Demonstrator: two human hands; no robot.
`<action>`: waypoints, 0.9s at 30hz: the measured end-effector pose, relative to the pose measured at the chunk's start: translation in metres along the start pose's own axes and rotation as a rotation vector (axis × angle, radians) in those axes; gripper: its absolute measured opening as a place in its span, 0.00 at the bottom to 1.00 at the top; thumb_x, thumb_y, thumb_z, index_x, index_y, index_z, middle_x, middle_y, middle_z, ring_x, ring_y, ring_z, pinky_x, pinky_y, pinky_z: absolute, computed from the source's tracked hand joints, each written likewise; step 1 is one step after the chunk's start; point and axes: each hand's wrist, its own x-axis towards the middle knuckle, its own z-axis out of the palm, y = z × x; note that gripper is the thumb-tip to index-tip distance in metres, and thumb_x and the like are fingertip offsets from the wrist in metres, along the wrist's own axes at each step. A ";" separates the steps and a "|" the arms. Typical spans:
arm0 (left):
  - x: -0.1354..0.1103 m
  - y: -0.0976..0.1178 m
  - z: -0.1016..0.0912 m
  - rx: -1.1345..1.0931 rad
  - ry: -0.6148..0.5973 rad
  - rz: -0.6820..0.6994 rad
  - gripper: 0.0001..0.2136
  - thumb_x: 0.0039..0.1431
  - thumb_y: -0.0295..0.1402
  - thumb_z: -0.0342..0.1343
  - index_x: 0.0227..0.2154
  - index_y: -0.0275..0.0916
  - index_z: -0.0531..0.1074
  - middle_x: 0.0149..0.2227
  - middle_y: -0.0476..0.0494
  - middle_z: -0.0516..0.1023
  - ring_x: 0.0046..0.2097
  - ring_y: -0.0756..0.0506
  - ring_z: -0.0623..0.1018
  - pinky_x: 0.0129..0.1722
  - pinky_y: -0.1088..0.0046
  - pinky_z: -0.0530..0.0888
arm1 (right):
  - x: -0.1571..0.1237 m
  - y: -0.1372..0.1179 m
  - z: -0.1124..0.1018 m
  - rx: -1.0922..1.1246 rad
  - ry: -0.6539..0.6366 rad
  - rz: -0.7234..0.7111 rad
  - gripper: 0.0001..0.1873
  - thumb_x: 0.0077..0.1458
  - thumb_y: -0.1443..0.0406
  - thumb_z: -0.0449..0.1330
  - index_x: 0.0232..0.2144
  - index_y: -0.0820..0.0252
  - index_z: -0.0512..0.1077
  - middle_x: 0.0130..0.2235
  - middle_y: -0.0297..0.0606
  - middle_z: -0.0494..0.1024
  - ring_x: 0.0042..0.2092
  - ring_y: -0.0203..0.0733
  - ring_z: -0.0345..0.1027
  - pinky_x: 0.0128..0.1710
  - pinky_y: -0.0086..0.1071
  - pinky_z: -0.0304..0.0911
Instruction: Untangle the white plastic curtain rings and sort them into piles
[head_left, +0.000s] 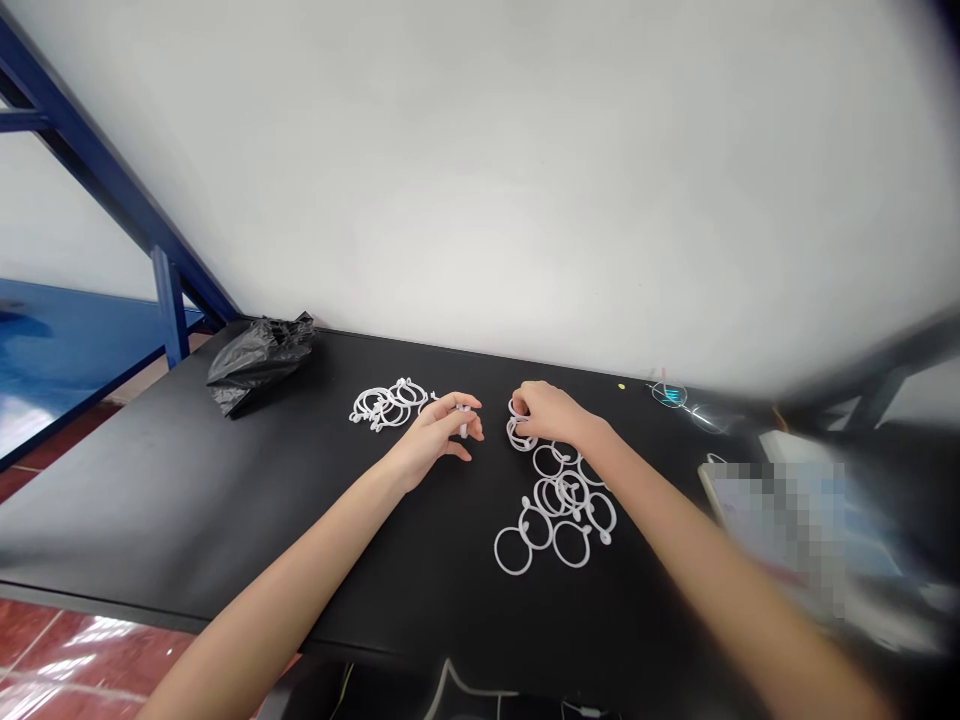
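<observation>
Head view: the left hand (439,432) pinches a small white piece (464,418) in its fingertips, just above the black tabletop (150,500). The right hand (551,412) is closed on a white ring (517,437) at the far edge of the loose ring pile (559,510). A second ring cluster (390,403) lies further left. I judge two risks: the right forearm, hanging over the pile, could sweep rings off, and either light pinch could slip.

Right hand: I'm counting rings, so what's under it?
White rings poke out beneath the right hand, over the black table. The hand covers most of them, so how many are there cannot be told.
</observation>
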 end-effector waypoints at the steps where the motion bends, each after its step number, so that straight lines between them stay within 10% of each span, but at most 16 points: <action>1: -0.001 0.000 0.001 0.023 0.022 0.003 0.12 0.55 0.38 0.59 0.40 0.39 0.69 0.30 0.48 0.72 0.38 0.46 0.75 0.26 0.77 0.73 | -0.003 -0.001 -0.002 0.014 -0.001 -0.012 0.09 0.38 0.74 0.62 0.19 0.60 0.66 0.27 0.34 0.73 0.27 0.35 0.63 0.25 0.28 0.51; 8: -0.003 -0.005 0.009 -0.020 0.040 -0.016 0.15 0.59 0.37 0.57 0.46 0.39 0.66 0.42 0.41 0.78 0.49 0.43 0.76 0.41 0.67 0.76 | -0.030 -0.006 0.001 0.476 -0.022 -0.154 0.08 0.51 0.62 0.62 0.32 0.62 0.72 0.26 0.32 0.72 0.25 0.32 0.61 0.25 0.27 0.57; 14: -0.001 -0.010 0.011 0.150 0.139 0.064 0.12 0.58 0.34 0.55 0.45 0.41 0.67 0.45 0.43 0.76 0.49 0.43 0.75 0.42 0.68 0.72 | -0.054 -0.011 0.024 0.537 0.269 -0.116 0.12 0.51 0.63 0.63 0.40 0.58 0.74 0.30 0.33 0.75 0.24 0.31 0.61 0.27 0.29 0.61; 19: -0.005 -0.012 0.015 0.229 -0.053 0.241 0.15 0.54 0.25 0.51 0.46 0.40 0.68 0.49 0.42 0.76 0.53 0.43 0.73 0.52 0.63 0.69 | -0.067 -0.012 0.039 0.285 0.516 -0.176 0.12 0.52 0.70 0.57 0.39 0.56 0.76 0.29 0.34 0.76 0.24 0.33 0.60 0.28 0.31 0.62; 27: -0.017 -0.006 0.021 0.287 -0.290 0.255 0.15 0.55 0.26 0.57 0.47 0.40 0.67 0.39 0.45 0.73 0.41 0.47 0.75 0.43 0.68 0.72 | -0.082 -0.018 0.047 0.729 0.541 -0.137 0.04 0.50 0.68 0.64 0.32 0.55 0.76 0.35 0.37 0.80 0.30 0.38 0.72 0.25 0.29 0.65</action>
